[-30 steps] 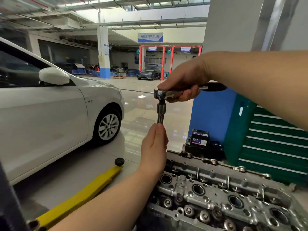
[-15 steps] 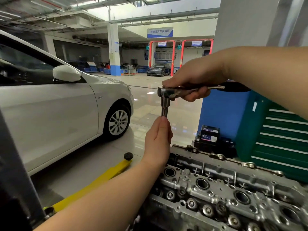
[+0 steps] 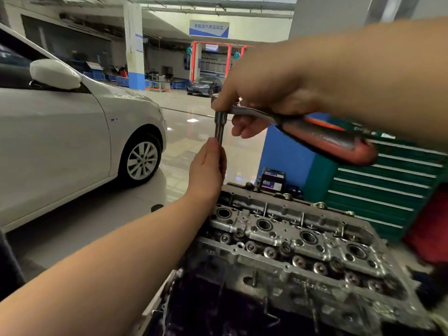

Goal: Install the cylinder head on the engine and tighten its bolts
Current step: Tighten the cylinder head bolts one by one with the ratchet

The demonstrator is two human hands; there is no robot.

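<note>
At the bottom of the view, nearest the camera, the cylinder head (image 3: 291, 241) sits on the engine (image 3: 242, 309), its round holes and bolt tops facing up. Just above its left end, the left hand (image 3: 206, 170) is curled around the lower part of a metal socket (image 3: 220, 128) that stands upright in the air. The right hand (image 3: 261, 93) grips the head end of a ratchet (image 3: 315, 134) seated on top of that socket, fingers wrapped under it; the red and black handle slants down to the right. Behind the engine stand a small boxed battery (image 3: 272, 181) and a green drawer cabinet (image 3: 388, 187) against a blue-based pillar. To the left is a white car (image 3: 72, 132); far back, a dark car (image 3: 204, 86) is parked.
</note>
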